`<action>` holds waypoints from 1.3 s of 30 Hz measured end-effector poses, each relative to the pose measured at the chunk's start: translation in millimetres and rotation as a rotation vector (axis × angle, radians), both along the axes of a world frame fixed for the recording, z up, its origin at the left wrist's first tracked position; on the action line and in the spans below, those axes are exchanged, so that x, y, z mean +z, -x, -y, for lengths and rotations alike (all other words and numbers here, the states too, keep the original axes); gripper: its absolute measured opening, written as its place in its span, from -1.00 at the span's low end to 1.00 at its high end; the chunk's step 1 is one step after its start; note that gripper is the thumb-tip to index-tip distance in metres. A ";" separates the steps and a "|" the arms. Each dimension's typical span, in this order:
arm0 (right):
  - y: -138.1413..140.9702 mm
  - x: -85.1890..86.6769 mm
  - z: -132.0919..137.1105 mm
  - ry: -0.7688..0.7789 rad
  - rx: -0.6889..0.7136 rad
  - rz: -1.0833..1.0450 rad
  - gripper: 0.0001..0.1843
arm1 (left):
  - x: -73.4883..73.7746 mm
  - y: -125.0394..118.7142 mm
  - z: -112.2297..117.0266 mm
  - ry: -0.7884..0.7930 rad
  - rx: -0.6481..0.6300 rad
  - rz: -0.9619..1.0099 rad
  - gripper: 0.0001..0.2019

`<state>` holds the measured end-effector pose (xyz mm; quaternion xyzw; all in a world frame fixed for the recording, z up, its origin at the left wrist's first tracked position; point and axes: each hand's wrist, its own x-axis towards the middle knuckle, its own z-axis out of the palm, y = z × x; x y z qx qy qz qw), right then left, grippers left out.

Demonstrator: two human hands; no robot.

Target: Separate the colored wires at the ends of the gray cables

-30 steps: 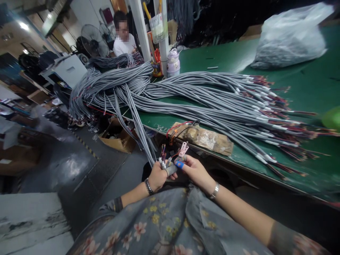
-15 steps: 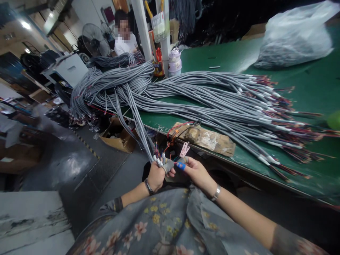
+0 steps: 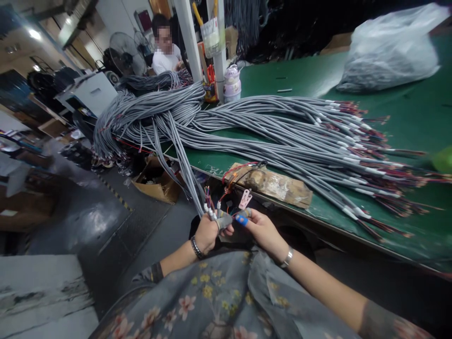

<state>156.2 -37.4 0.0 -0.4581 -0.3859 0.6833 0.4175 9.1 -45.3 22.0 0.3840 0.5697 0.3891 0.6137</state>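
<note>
Left hand (image 3: 207, 234): you grip several grey cables (image 3: 184, 169) in a curled fist, coloured wire ends (image 3: 208, 195) standing above it.
Right hand (image 3: 266, 234): your thumb and finger nearly meet, just beside the left; whether they pinch anything, I cannot tell.
Pink clip (image 3: 245, 199): just beyond your right hand.
Green table (image 3: 296, 77): before you, under a large cable bundle (image 3: 247, 120).

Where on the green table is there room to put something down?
Green table shows between the purple bottle and the plastic bag, behind the grey cables, with thin scraps on it. More shows between the bag and the wire ends. The middle is crowded with cables; a brown board sits at the edge.
</note>
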 end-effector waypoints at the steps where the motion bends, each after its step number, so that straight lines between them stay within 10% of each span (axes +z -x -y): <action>1: -0.1 -0.3 0.4 0.002 0.002 0.006 -0.43 | -0.3 -0.3 0.1 -0.011 0.025 -0.006 -0.63; 15: -0.8 2.7 3.3 -0.066 0.075 -0.022 -0.46 | -2.6 -7.0 0.9 -0.042 0.180 0.035 -0.68; 28: -13.8 -6.8 -29.5 0.059 0.008 -0.219 -0.37 | 12.1 -6.3 -3.6 0.009 -0.051 0.105 -0.69; 39: 3.0 -0.3 -31.2 -0.206 -0.174 0.090 -0.30 | 10.6 -13.8 -15.7 0.069 -0.140 0.117 -0.70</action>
